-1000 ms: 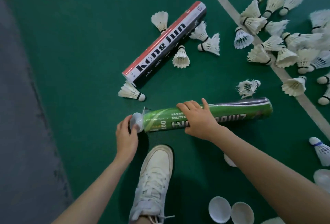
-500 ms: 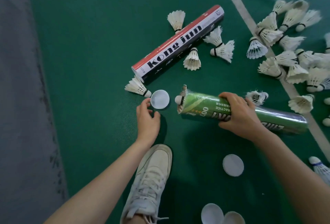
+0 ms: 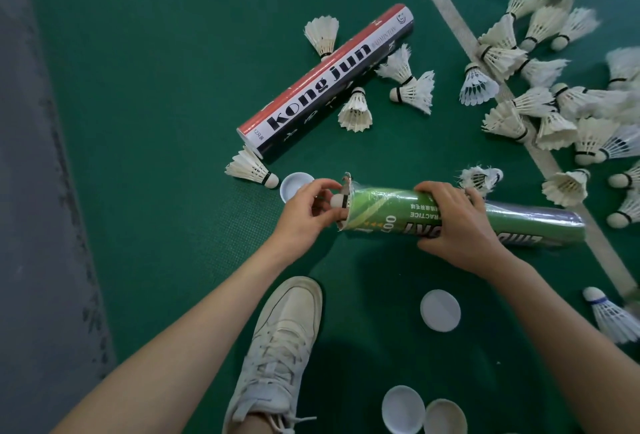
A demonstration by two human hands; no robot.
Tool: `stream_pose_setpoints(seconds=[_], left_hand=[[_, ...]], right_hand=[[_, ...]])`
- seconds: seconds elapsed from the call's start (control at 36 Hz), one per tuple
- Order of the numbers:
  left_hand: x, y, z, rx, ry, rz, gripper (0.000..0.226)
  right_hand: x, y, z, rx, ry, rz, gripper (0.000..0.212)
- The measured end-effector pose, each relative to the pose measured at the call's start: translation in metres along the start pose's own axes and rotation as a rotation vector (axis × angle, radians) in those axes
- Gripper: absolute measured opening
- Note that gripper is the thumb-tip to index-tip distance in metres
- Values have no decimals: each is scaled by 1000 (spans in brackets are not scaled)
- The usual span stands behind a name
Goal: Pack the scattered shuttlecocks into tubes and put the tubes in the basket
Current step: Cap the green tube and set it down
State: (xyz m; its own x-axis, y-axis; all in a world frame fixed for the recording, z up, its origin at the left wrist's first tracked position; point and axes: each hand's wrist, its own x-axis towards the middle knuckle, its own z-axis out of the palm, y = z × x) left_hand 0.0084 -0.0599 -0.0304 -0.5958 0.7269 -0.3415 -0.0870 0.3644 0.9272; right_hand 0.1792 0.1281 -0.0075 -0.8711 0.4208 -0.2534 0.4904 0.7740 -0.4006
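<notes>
Green matte court floor (image 3: pixel 156 87), crossed by a pale painted line (image 3: pixel 450 7), carries the glossy green tube (image 3: pixel 381 212). The right grip (image 3: pixel 460 225) is clamped round its middle, while the left grip (image 3: pixel 304 212) pinches a cork-nosed shuttlecock (image 3: pixel 335 201) at its torn mouth. Feathery loose shuttlecocks (image 3: pixel 356 109) lie beyond it.

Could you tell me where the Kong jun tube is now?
Head view, upper centre: the Kong jun tube lies diagonally on the floor beyond the green tube, shuttlecocks around it.
</notes>
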Motion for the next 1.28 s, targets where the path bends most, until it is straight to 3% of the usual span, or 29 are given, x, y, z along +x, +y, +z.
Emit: stream_pose_setpoints(seconds=[0.25,0.39,0.47,0.53,0.69,0.78,0.86,0.97,1.03,1.08,1.17,1.28], left_hand=[[-2,-1,1,162,14,109,19],[-1,2,1,-53,15,26,13],[1,6,3,-432,108,-95,12],[4,7,1,-556,184,-138,16],[18,3,-10,-532,561,-150,22],[27,3,-13,-477,619,-120,14],[44,11,-7,-350,472,-103,10],[63,18,4,-123,130,-306,54],[60,12,2,121,187,-266,59],[51,0,-7,416,286,-114,53],[39,-26,-19,929,227,-54,61],[33,-40,-16,1045,166,-69,67]], right_hand=[[2,2,2,2,14,23,76],[3,5,0,0,17,19,76],[5,5,-3,15,30,32,75],[7,4,-5,25,51,50,74],[10,5,-12,39,51,79,73],[8,5,-13,18,2,57,76],[2,4,-9,-12,-44,26,78],[-3,6,-6,-42,-76,21,77],[-4,8,-6,-51,-81,24,76],[-5,9,-5,-54,-82,28,75],[-3,9,-3,-56,-98,38,75],[-1,7,-1,-65,-122,42,75]])
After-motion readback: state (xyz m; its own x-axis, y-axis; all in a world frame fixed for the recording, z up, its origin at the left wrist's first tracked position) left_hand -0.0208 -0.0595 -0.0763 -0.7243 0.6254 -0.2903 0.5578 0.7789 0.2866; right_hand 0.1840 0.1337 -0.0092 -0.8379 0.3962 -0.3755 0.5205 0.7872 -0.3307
